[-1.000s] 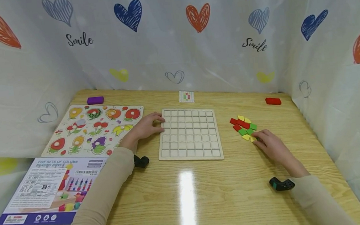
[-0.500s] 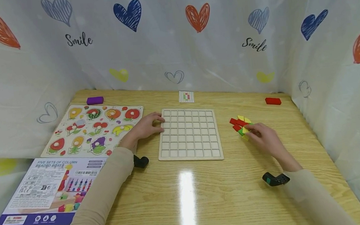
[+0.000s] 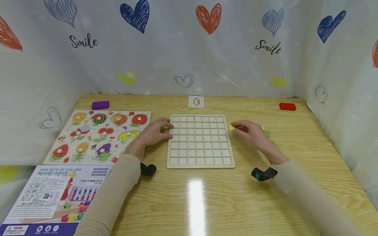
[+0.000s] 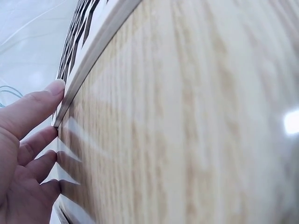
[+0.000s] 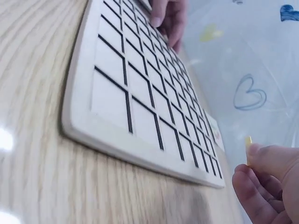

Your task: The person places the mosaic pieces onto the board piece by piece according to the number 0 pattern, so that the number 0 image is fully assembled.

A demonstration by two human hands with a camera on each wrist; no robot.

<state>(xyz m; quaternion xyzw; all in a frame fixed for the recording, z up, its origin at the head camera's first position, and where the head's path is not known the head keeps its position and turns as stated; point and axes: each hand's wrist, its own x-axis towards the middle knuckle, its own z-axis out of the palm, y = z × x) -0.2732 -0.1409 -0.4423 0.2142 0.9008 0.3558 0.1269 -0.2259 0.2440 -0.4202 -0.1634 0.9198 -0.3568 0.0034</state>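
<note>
A wooden grid board (image 3: pixel 198 139) with bare square cells lies mid-table. Along its left edge, my left hand (image 3: pixel 154 132) rests with relaxed fingers; in the left wrist view the thumb (image 4: pixel 44 95) touches the board's side. My right hand (image 3: pixel 252 135) pinches a small yellow tile (image 3: pixel 231 127) between thumb and fingers, just off the board's right edge. The right wrist view shows that yellow tile (image 5: pixel 248 145) edge-on, held above the table. Behind the right hand, green tiles (image 3: pixel 267 133) peek out; the rest of the loose tiles are hidden by it.
A small pattern card (image 3: pixel 196 101) lies behind the board. At left are a fruit puzzle board (image 3: pixel 87 138) and a purple-edged printed box (image 3: pixel 48 201). A purple block (image 3: pixel 100 105) stands at back left, a red block (image 3: pixel 287 106) at back right. White curtains surround the table.
My right hand has taken a yellow tile from the loose tiles and carried it left to the board's right edge. The left hand has stayed in place.
</note>
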